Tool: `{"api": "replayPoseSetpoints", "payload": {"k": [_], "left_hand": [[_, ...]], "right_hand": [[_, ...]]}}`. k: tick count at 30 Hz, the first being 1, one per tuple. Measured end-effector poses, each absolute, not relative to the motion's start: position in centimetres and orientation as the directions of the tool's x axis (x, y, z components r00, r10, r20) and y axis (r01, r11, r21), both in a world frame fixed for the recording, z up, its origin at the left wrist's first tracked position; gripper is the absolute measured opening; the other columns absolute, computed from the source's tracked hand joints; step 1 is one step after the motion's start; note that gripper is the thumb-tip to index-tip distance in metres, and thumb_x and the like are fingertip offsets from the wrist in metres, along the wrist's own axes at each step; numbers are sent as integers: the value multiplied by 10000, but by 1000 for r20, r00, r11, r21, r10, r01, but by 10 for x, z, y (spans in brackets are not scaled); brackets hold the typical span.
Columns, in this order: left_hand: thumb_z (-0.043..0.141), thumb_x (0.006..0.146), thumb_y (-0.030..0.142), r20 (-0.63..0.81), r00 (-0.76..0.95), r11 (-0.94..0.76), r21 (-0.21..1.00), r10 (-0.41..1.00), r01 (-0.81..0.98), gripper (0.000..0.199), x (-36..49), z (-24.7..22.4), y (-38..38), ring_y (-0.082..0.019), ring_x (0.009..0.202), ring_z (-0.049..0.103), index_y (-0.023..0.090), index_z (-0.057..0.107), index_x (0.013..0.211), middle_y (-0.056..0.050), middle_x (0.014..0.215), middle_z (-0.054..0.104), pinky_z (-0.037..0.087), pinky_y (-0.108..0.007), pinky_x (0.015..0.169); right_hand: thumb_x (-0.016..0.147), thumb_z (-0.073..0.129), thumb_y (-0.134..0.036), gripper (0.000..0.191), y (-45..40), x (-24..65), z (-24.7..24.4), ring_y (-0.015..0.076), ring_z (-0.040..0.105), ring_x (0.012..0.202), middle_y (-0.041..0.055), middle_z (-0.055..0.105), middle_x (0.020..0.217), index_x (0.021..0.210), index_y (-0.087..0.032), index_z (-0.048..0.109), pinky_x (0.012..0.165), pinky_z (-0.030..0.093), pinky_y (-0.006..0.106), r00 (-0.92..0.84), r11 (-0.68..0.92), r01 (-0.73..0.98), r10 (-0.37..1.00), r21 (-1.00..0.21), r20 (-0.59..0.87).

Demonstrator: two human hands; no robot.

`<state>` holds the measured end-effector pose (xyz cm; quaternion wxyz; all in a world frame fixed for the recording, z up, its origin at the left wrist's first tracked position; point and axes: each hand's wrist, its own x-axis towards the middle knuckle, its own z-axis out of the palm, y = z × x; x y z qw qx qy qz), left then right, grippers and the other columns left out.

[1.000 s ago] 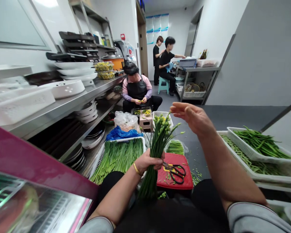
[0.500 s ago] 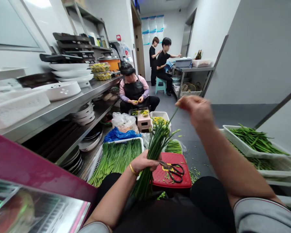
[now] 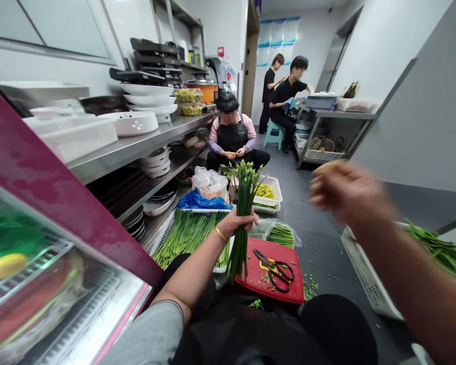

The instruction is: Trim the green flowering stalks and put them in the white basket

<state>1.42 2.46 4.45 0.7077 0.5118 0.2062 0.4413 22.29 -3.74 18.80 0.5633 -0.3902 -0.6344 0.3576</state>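
Observation:
My left hand (image 3: 238, 221), a gold bangle on its wrist, is closed round an upright bunch of flowering chives (image 3: 245, 195) with pale buds at the top. My right hand (image 3: 345, 195) is raised to the right of the bunch, apart from it. Its fingers are curled in and blurred; whatever they hold, if anything, cannot be made out. Below lie black-handled scissors (image 3: 276, 270) on a red box lid (image 3: 253, 253) strewn with green bits. A white basket (image 3: 160, 237) full of long chives (image 3: 192, 233) stands left of my left hand.
A steel shelf (image 3: 137, 143) with dishes runs along the left, behind a glass-fronted pink cabinet (image 3: 61, 187). Baskets of green vegetables (image 3: 439, 253) stand right. Ahead, a co-worker (image 3: 232, 133) sits near yellow flowers (image 3: 265, 191); two more people are at a table (image 3: 338, 115) behind.
The view has swung left. My right hand, which was pinching a stem at the bunch's top, has moved right, away from the bunch. The left hand keeps its grip, with the bunch more upright.

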Motion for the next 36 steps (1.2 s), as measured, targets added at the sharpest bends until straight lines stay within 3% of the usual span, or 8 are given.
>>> {"api": "replayPoseSetpoints", "payload": {"k": [3, 6, 12, 17, 24, 28, 32, 36], "left_hand": [[839, 538, 429, 180, 536, 60, 915, 825, -399, 498, 24, 55, 20, -55, 430, 475, 120, 529, 774, -55, 725, 677, 352, -207, 422], [839, 544, 449, 209, 571, 53, 912, 794, -407, 513, 25, 58, 10, -63, 433, 476, 120, 538, 799, -67, 710, 688, 358, -212, 432], [819, 545, 519, 182, 706, 135, 920, 685, -368, 566, 20, 58, -7, -80, 397, 457, 107, 599, 865, -56, 596, 662, 318, -215, 417], [839, 528, 463, 121, 726, 174, 932, 677, -317, 455, 19, 57, -14, -93, 424, 473, 113, 566, 629, -33, 493, 589, 319, -218, 427], [827, 568, 444, 7, 754, 419, 828, 657, -373, 505, 14, 46, -19, -60, 407, 426, 94, 606, 856, -107, 650, 699, 267, -197, 410], [825, 563, 450, 74, 763, 373, 839, 642, -395, 520, 16, 47, -23, -64, 378, 412, 88, 630, 882, -27, 534, 616, 251, -203, 400], [839, 524, 461, 67, 726, 289, 889, 685, -354, 448, 20, 50, -24, -84, 417, 431, 115, 587, 658, 26, 441, 488, 294, -213, 430], [833, 505, 525, 36, 715, 200, 949, 698, -244, 489, 24, 51, -21, -118, 495, 508, 115, 581, 588, -22, 505, 563, 398, -248, 517]], "right_hand": [[613, 781, -540, 413, -40, 188, 171, 126, 598, 563, 22, 643, 673, 726, -174, 627, 474, 466, 238, -196, 225, -138, 948, -965, 250], [554, 821, -474, 365, -34, 167, 162, 90, 550, 574, 8, 651, 687, 707, -173, 681, 544, 472, 236, -139, 268, -204, 944, -942, 299], [552, 822, -447, 334, -15, 177, 172, 101, 560, 544, 6, 652, 630, 705, -174, 706, 541, 486, 252, -56, 342, -107, 936, -934, 349], [561, 821, -451, 344, -9, 190, 173, 99, 559, 536, 6, 645, 621, 698, -163, 693, 551, 507, 262, -106, 356, 17, 930, -934, 352], [625, 787, -433, 316, -10, 201, 172, 96, 531, 508, 1, 608, 550, 689, -146, 672, 509, 458, 251, -160, 385, 126, 918, -914, 364], [612, 787, -427, 321, -5, 200, 164, 96, 531, 511, -4, 603, 552, 696, -142, 667, 513, 451, 253, -151, 359, 117, 928, -926, 341], [626, 772, -441, 328, -1, 208, 163, 104, 531, 516, 3, 607, 568, 727, -146, 674, 514, 446, 262, -190, 378, 165, 918, -911, 347], [681, 742, -434, 298, -4, 220, 186, 124, 557, 593, 20, 642, 681, 833, -181, 700, 560, 451, 274, -26, 531, 300, 835, -793, 549]]}}
